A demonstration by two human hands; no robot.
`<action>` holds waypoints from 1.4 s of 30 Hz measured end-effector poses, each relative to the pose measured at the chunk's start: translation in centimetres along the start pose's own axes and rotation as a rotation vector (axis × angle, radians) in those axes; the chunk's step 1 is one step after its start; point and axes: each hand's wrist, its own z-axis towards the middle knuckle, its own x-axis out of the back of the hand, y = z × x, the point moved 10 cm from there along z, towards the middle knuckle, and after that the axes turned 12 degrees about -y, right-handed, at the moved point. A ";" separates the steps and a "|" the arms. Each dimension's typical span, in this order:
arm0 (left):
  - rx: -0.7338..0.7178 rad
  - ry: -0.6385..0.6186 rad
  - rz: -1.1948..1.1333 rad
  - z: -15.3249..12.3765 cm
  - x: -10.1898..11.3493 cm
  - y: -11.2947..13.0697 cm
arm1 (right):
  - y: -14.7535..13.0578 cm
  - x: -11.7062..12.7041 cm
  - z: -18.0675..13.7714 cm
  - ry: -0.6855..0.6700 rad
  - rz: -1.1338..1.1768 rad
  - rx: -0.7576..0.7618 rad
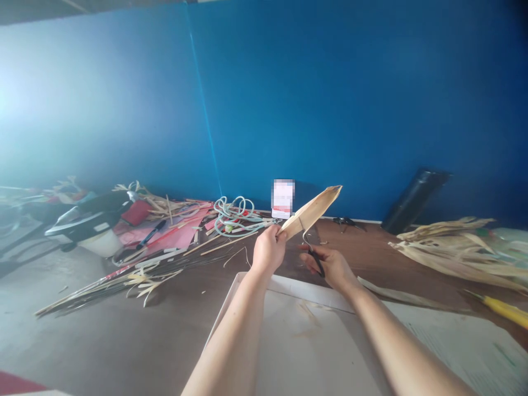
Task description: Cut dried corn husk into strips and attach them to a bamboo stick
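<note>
A pale dried corn husk (315, 210) slants up to the right from my left hand (268, 250), whose fingers are closed on its lower end. My right hand (332, 268) grips a pair of small scissors (315, 258) by the dark handles. Their metal blades reach up to the husk's lower edge, a short way from my left fingers. Whether the blades are parted is hard to make out. Below both hands lies a shallow white box or tray (297, 341) with a few husk scraps (309, 313) in it.
More dried husks (449, 247) lie at the right, near a yellow-handled tool (505, 312) and a dark cylinder (416, 201) leaning on the blue wall (330, 99). Left are coiled pale tubing (235, 214), thin sticks and wires (124, 283), pink paper (177, 234) and a black-and-white container (94, 231).
</note>
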 end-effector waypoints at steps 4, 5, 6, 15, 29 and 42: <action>-0.003 0.009 0.010 0.0 0.2 0.2 | -0.4 0.0 -0.2 0.005 0.005 -0.011; -0.005 0.014 0.017 0.0 0.3 0.3 | -0.5 0.0 -0.2 0.006 0.000 -0.012; -0.007 0.019 0.023 0.0 0.3 0.4 | -0.6 0.0 -0.3 0.007 -0.005 -0.014; -0.005 0.079 -0.009 -0.3 1.1 0.5 | -0.4 -0.3 -0.2 0.003 0.010 -0.016; -0.018 0.136 -0.015 -0.2 1.6 0.5 | 0.0 -0.5 -0.1 -0.024 0.043 -0.040; -0.031 0.167 -0.013 -0.3 2.1 0.8 | 0.2 -0.7 -0.1 -0.038 0.035 -0.035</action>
